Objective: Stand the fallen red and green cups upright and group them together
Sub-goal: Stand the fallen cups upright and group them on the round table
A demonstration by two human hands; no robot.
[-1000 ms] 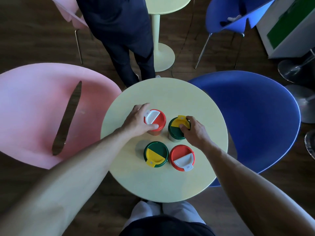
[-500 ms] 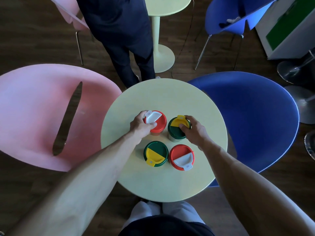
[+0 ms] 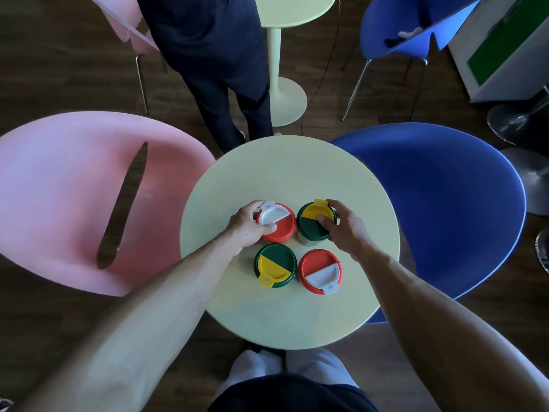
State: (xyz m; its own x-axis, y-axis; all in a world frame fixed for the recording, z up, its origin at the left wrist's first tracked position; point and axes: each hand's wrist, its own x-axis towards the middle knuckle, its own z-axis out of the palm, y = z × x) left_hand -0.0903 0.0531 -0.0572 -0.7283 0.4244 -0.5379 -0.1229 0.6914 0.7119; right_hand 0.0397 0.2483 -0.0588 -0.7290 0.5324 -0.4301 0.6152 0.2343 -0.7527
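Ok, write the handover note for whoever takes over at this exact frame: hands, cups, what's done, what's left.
Left hand grips the far red cup by its lid rim. Right hand grips the far green cup, thumb on its yellow flap.
Near green cup and near red cup stand free in front.
Done: all four cups upright on the round table, clustered two by two with small gaps.
Left: probably just let go of both far cups; nudge closer if a tighter group is wanted.

No legible txt, labels or nos. anywhere, incl. cup lids.
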